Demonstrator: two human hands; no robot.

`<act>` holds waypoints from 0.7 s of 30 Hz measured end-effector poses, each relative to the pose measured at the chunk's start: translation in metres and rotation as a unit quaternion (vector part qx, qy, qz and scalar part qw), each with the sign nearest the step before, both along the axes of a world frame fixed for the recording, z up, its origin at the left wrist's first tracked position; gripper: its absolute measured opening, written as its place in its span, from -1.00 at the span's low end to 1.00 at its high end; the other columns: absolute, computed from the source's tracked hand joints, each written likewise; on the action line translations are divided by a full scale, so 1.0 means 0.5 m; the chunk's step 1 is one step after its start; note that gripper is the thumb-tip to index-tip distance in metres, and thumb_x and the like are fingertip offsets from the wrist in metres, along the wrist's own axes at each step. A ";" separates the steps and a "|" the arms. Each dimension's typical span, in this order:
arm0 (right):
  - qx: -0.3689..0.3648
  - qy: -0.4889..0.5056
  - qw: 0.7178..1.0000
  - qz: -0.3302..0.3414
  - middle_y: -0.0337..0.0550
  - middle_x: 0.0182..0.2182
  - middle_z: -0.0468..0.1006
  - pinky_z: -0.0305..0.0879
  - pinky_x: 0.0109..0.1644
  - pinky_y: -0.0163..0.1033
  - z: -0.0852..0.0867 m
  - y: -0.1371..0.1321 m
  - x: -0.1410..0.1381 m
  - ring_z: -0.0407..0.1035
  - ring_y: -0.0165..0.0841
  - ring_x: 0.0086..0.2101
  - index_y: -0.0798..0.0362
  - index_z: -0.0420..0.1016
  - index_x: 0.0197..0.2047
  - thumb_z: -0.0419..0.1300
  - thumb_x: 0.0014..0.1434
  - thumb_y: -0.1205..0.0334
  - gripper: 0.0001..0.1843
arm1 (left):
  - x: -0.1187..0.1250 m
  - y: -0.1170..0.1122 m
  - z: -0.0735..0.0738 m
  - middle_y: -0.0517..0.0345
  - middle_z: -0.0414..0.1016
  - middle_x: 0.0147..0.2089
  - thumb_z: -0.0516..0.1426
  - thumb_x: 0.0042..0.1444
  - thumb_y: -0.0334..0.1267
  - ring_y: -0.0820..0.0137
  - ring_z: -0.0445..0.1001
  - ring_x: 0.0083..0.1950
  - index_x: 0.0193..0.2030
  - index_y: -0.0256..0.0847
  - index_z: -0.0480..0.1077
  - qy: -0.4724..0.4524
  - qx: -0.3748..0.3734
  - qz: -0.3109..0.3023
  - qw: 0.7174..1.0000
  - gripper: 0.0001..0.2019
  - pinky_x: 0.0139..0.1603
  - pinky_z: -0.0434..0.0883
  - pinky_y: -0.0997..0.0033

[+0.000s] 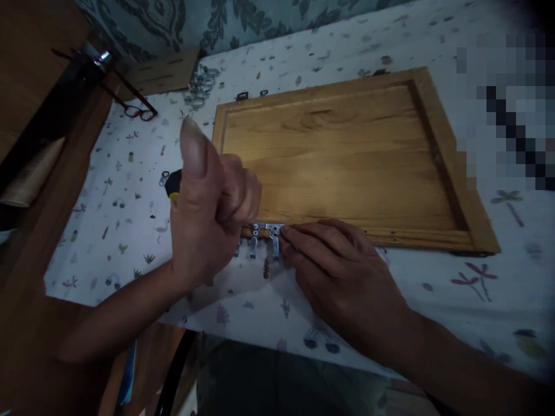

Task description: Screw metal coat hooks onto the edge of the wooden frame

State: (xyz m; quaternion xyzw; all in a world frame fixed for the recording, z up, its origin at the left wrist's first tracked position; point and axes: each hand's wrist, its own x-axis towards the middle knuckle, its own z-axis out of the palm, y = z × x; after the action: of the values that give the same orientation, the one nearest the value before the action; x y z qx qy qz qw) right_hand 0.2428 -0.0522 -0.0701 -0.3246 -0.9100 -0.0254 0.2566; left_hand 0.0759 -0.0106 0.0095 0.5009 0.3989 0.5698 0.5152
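Note:
A wooden cabinet door point(325, 156) lies flat on the table. At its near edge, toward the left, sits a silver metal hinge point(274, 236), with two arms sticking out toward me. My right hand point(347, 266) has its fingertips pressed together at the hinge's right end. Just left of the hinge is my left hand point(212, 196), raised over the door's near left corner with its thumb pointing up and its fingers curled in. Whatever those curled fingers hold, if anything, is hidden. Behind that hand a black-and-yellow object point(173, 184) shows only in part.
A patterned white cloth point(130, 231) covers the table. Red-framed glasses point(139, 112) lie at the far left, near a pile of metal fittings point(200, 86) and a piece of cardboard point(160, 72). Small dark parts point(243, 96) lie along the door's far edge. The right side is pixelated.

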 end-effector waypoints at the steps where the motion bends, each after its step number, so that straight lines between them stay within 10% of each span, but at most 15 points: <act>1: 0.001 0.002 1.000 -0.002 -0.02 -0.03 0.61 0.30 0.08 0.02 0.000 0.000 -0.001 0.39 -0.16 -0.05 0.24 0.57 -0.10 0.06 0.31 0.44 -0.74 | -0.001 -0.001 -0.001 0.29 -0.33 -0.74 0.05 0.17 0.28 0.65 -0.14 -0.74 -0.73 -0.26 -0.21 0.004 -0.001 -0.005 1.000 -0.23 -0.70 -0.06 0.46; 11: 0.004 0.003 1.000 -0.008 -0.05 -0.02 0.61 0.29 0.10 -0.02 0.000 -0.001 0.000 0.40 -0.19 -0.04 0.21 0.57 -0.06 0.06 0.32 0.44 -0.74 | 0.003 0.007 -0.017 0.32 -0.34 -0.76 0.12 0.11 0.28 0.68 -0.18 -0.76 -0.73 -0.27 -0.22 -0.034 0.079 -0.063 0.994 -0.21 -0.74 -0.12 0.50; 21: 0.025 -0.010 1.000 -0.010 -0.04 -0.01 0.60 0.29 0.10 -0.03 -0.003 -0.001 -0.001 0.39 -0.22 -0.02 0.20 0.57 -0.04 0.05 0.31 0.44 -0.72 | 0.018 0.005 -0.002 0.38 -0.24 -0.76 0.24 0.00 0.25 0.69 -0.13 -0.74 -0.76 -0.23 -0.08 -0.013 -0.017 -0.051 0.998 -0.26 -0.70 -0.12 0.49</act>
State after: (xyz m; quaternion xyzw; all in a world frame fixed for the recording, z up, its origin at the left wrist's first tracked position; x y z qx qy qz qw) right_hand 0.2423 -0.0524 -0.0713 -0.3272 -0.9081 -0.0544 0.2555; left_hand 0.0849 -0.0081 0.0085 0.5044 0.3756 0.5423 0.5571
